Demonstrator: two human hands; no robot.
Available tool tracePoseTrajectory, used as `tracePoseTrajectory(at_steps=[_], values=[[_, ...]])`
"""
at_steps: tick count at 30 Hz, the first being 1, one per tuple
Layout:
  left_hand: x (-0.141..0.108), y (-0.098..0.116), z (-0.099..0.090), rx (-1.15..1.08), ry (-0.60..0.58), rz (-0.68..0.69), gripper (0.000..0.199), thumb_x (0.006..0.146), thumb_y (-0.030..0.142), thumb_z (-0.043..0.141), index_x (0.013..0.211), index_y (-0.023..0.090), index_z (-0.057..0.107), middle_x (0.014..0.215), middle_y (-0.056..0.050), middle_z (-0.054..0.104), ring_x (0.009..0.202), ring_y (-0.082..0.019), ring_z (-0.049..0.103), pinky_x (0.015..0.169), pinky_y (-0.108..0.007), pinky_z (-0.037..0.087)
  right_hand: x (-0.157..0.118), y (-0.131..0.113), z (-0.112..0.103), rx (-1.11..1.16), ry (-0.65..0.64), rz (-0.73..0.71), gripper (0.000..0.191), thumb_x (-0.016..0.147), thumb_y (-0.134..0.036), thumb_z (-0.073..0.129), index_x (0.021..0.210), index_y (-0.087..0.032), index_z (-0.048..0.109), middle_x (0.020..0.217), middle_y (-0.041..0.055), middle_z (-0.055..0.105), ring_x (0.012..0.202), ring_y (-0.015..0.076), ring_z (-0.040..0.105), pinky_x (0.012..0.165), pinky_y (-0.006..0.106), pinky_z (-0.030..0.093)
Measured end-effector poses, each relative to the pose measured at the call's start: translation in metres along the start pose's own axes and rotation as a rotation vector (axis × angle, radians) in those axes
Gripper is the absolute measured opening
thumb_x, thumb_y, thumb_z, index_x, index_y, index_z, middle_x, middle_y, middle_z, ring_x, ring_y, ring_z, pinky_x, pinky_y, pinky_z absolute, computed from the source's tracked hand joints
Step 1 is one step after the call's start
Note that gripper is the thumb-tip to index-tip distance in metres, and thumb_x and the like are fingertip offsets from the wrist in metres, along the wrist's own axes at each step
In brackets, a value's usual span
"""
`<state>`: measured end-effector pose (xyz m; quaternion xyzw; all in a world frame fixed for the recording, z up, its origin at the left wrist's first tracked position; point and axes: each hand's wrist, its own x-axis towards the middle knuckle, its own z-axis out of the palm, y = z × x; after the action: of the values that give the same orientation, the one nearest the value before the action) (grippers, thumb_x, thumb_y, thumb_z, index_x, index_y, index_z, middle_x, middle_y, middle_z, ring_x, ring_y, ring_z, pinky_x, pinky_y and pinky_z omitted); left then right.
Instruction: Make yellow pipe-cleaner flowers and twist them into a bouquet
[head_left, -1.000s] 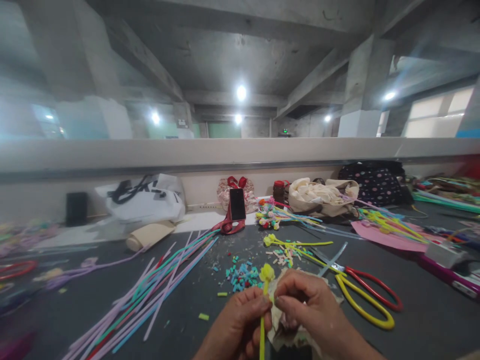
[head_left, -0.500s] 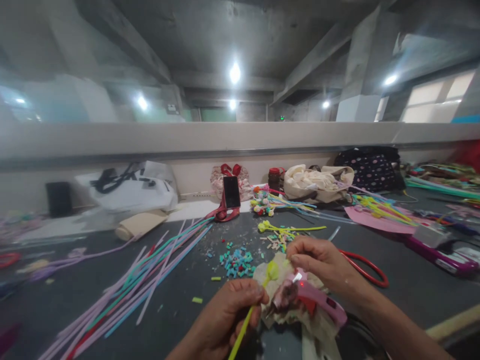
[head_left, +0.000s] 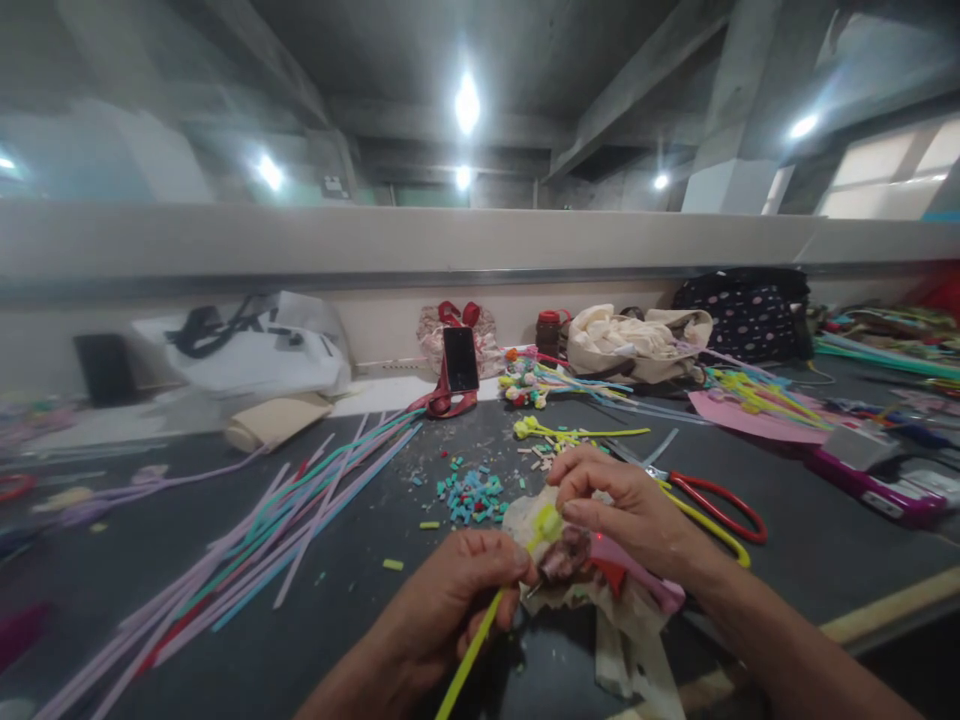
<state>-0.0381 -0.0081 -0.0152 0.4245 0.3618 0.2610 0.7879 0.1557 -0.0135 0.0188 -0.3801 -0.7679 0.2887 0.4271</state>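
My left hand is closed round a yellow fuzzy stem, just below the small yellow flower head at its upper end. At the flower's right edge is my right hand, its thumb and fingers curled together in a pinch; whatever lies between those fingertips is too small to make out. Under both hands a pink glue gun lies on a crumpled beige cloth or paper. The glue gun's dark, smeared nozzle end is just below the flower, and my right hand partly covers its body.
Red-handled scissors lie beside my right wrist, near a yellow stem. Ahead are teal cut bits and a finished yellow piece. Long pastel stems spread at left. A phone stands at the back.
My right hand has moved left, up to the flower head. The view has tilted down slightly, and the scissors and a yellow stem beside them now show more fully.
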Motion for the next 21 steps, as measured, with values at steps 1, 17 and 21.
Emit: tracePoseTrajectory(at_steps=[1,17,21], values=[[-0.0004,0.0001,0.0003,0.008,0.006,-0.008,0.016,0.068,0.024,0.058,0.061,0.011,0.059,0.033,0.003,0.050,0.021,0.000,0.027,0.022,-0.010,0.017,-0.0003,0.0000,0.0002,-0.002,-0.004,-0.002,0.015,0.078,-0.012,0.053,0.065,-0.017,0.056,0.090,0.0029,0.054,0.090,0.0161,0.052,0.079,0.027,0.037],[-0.0011,-0.0007,0.0045,0.086,0.028,0.003,0.019,0.063,0.030,0.062,0.060,0.011,0.059,0.031,0.004,0.050,0.019,0.000,0.026,0.022,-0.010,0.015,-0.0057,-0.0033,0.0023,-0.108,-0.050,-0.076,0.017,0.076,-0.003,0.055,0.067,-0.017,0.054,0.087,0.0005,0.052,0.087,0.0128,0.052,0.078,0.024,0.037],[0.0014,-0.0016,0.0018,0.095,0.011,-0.019,0.020,0.062,0.031,0.062,0.059,0.012,0.059,0.031,0.003,0.051,0.018,-0.001,0.027,0.021,-0.011,0.016,-0.0059,-0.0043,0.0028,-0.137,-0.059,-0.090,0.017,0.076,-0.002,0.055,0.067,-0.017,0.054,0.087,0.0005,0.052,0.087,0.0127,0.051,0.077,0.023,0.038]])
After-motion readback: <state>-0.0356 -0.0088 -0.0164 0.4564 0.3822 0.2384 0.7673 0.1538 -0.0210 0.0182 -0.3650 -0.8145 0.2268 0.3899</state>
